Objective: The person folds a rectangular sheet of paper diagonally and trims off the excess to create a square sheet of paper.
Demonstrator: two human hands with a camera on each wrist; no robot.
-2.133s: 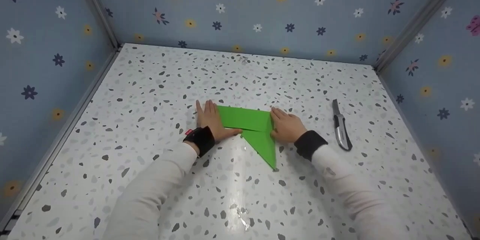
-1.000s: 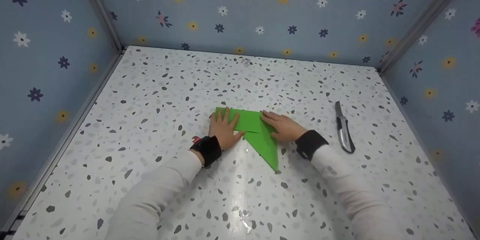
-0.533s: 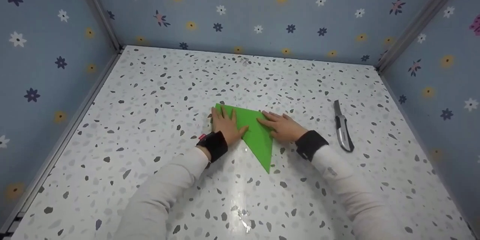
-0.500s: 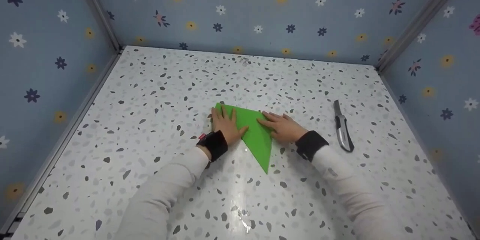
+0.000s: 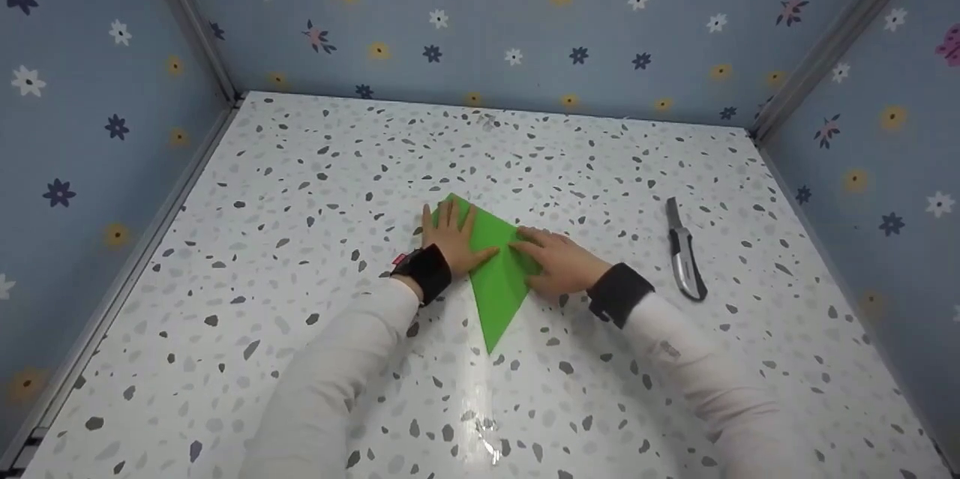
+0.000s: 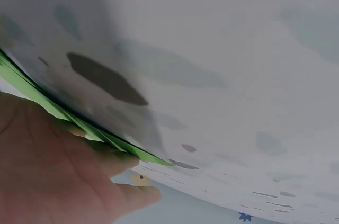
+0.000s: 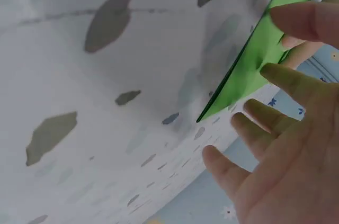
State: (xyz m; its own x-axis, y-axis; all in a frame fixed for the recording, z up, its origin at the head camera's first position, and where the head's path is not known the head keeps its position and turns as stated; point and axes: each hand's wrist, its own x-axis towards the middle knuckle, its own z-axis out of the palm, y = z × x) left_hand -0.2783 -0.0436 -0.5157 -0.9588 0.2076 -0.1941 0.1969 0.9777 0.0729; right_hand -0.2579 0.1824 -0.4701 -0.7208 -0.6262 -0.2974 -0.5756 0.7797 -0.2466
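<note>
A folded sheet of green paper (image 5: 499,280) lies on the speckled white table, one pointed corner toward the person. My left hand (image 5: 450,239) rests flat on its left part, fingers spread, thumb reaching across the sheet. At the right edge, my right hand (image 5: 562,261) touches the paper with straight fingers. Folded layers of the green paper (image 6: 114,142) show along their edge in the left wrist view. In the right wrist view the fingers of the right hand (image 7: 286,134) are spread beside the green paper (image 7: 249,70), index finger and thumb at its surface.
A utility knife (image 5: 684,254) with its blade out lies on the table (image 5: 337,164) to the right of the hands. Blue panels (image 5: 487,22) with a flower print stand at the back and both sides. Black bands (image 5: 426,273) wrap both wrists.
The green paper has turned clockwise, its lower point swinging left. The strip fold visible at first no longer shows. The left hand has moved from the edge onto the sheet; the knife stays put.
</note>
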